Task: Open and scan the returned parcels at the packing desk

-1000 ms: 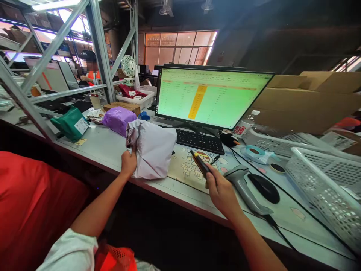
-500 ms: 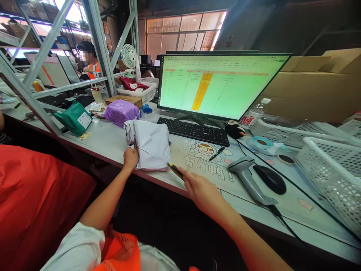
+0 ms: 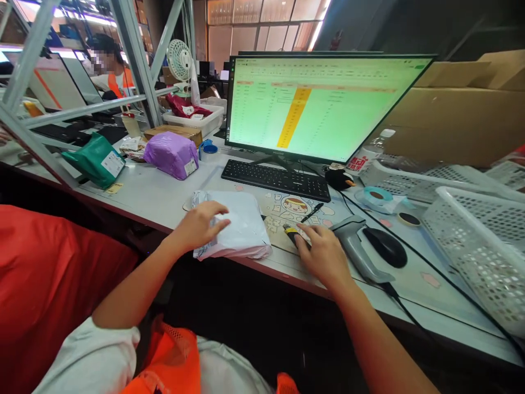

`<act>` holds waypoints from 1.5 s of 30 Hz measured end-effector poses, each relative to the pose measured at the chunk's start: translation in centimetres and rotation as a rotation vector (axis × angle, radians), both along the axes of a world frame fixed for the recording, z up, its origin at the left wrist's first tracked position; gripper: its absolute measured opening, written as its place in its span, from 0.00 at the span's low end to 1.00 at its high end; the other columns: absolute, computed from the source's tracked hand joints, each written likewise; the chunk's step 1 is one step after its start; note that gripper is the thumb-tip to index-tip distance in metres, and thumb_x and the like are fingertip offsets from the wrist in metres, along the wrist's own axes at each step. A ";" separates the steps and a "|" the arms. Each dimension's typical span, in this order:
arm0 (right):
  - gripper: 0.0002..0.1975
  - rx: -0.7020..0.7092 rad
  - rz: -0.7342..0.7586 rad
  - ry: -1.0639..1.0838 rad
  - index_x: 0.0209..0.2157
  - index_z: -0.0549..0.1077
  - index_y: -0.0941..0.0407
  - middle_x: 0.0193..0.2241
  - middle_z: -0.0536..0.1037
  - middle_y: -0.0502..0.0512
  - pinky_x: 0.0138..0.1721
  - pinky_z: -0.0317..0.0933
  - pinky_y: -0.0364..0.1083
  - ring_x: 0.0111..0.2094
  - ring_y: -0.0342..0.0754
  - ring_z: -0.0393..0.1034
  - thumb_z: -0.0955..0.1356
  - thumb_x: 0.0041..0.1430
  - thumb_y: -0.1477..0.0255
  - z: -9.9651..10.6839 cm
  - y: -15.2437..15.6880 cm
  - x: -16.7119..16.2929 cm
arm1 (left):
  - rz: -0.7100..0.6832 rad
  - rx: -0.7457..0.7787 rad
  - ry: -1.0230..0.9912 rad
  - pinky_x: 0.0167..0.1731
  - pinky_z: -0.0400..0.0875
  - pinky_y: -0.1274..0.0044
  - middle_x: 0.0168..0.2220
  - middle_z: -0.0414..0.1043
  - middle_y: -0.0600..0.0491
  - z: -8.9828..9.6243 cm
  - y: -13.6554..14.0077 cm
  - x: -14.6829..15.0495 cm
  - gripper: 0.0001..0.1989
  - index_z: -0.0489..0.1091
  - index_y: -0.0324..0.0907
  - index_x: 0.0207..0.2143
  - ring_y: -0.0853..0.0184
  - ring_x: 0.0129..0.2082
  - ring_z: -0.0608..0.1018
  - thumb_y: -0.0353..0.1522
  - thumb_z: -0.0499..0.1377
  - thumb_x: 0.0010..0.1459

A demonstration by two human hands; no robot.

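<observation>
A white plastic mailer parcel [image 3: 241,221] lies flat at the front edge of the desk. Over its left part rests my left hand [image 3: 200,224], thumb and fingers apart, not wrapped round it. My right hand [image 3: 324,254] is low over the desk, right of the parcel, with thumb and fingers about a yellow and black utility knife [image 3: 290,230]. The knife's rear end is hidden by the fingers. A black pen [image 3: 312,212] lies just beyond that hand, and a grey barcode scanner [image 3: 356,249] sits to its right.
Behind are a keyboard [image 3: 274,180] and a monitor [image 3: 320,104]. Purple [image 3: 170,153] and green [image 3: 98,161] parcels lie to the left. A mouse [image 3: 385,246], tape roll [image 3: 376,198] and white basket [image 3: 471,241] stand right. Another person [image 3: 110,71] sits beyond the metal frame.
The parcel has gone from raised and gripped at its left edge to lying flat. My left hand has let go and moved onto it. My right hand has moved right with the knife.
</observation>
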State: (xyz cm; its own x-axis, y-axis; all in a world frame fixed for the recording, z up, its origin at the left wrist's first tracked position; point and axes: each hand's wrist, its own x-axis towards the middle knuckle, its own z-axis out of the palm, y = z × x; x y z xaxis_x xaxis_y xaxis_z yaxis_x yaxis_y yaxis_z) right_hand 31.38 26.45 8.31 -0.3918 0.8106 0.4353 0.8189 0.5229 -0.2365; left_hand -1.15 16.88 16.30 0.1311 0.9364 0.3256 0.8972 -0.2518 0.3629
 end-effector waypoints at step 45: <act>0.31 -0.547 0.139 0.795 0.26 0.78 0.55 0.24 0.77 0.54 0.27 0.66 0.46 0.26 0.51 0.71 0.61 0.67 0.46 1.7 -13.2 -0.1 | -0.513 -0.988 -0.096 0.68 0.56 0.48 0.73 0.55 0.48 0.7 -10.9 3.3 0.49 0.46 0.57 0.75 0.38 0.69 0.64 0.42 0.65 0.55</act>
State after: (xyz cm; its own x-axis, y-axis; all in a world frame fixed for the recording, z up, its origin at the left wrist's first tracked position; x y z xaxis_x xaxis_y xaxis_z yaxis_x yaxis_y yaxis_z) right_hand 31.30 13.30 9.98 -0.2539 0.9482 0.1910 0.2547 0.2560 -0.9325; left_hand 2.17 5.93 17.01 0.5906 0.6314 -0.5025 0.7274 -0.1468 0.6704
